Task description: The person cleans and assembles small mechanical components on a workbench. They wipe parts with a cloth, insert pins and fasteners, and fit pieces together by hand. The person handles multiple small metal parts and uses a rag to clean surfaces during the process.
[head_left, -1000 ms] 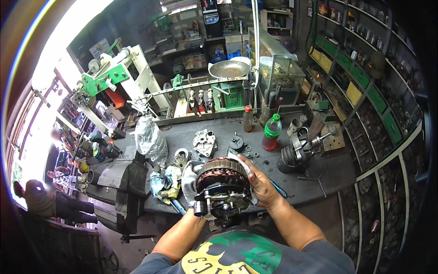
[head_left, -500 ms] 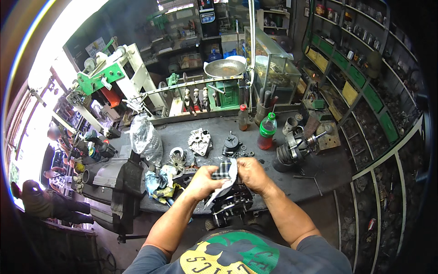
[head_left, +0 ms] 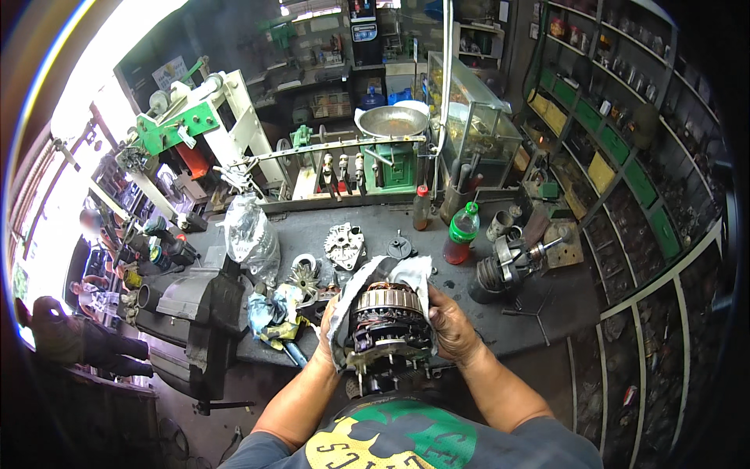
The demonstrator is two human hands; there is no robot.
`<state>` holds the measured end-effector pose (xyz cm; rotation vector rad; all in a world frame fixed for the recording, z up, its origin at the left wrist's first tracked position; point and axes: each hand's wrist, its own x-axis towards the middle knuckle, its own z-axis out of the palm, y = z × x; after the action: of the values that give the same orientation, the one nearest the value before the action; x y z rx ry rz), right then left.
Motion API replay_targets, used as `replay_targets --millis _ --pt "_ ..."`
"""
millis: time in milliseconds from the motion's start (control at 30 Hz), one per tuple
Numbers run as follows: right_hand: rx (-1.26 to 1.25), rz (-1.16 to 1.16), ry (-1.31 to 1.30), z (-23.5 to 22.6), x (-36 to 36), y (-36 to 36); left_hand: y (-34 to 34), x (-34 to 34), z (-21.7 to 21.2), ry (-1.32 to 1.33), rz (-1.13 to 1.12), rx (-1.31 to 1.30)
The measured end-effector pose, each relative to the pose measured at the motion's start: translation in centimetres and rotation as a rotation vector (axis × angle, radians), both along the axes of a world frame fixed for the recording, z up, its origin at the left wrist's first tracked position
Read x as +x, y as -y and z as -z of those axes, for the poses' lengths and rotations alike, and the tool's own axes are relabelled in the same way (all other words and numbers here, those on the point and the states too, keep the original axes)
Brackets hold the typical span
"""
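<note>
An alternator stator [head_left: 387,303] with its rear parts is held up at the bench's near edge, its ribbed metal ring and copper windings showing. A whitish cloth [head_left: 412,269] wraps round its far side and both flanks. My left hand [head_left: 327,322] grips it through the cloth from the left, with most fingers hidden. On the right, my right hand [head_left: 454,327] is closed against cloth and stator, thumb bent at the edge. Just beyond lie a silver alternator housing [head_left: 344,245] and a dark round part [head_left: 399,247]. A finned rotor piece [head_left: 304,275] lies left of them.
A large bench vise [head_left: 195,305] and a clear plastic bag [head_left: 248,234] stand left, near a crumpled rag [head_left: 273,313]. To the right are a green-labelled bottle [head_left: 462,233], a clamped metal assembly [head_left: 500,270] and a T-handled wrench [head_left: 539,313]. Shelving [head_left: 617,148] lines the right side.
The folded cloth has been opened out and now wraps the stator. My hands have moved apart to its two sides, and the stator stands higher in them.
</note>
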<state>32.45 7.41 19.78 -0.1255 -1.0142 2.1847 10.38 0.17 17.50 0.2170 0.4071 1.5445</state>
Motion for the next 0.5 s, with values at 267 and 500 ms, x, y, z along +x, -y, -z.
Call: replay_targets --millis 267,500 --pt "0.663 0.276 0.787 -1.0 -2.0 -2.1 -1.0 -0.9 -5.2 -1.247 0.346 -0.025" --pt "0.608 -0.077 0.499 -1.5 -0.3 -5.0 -0.9 -1.3 -4.9 -1.308 -0.018 0.155"
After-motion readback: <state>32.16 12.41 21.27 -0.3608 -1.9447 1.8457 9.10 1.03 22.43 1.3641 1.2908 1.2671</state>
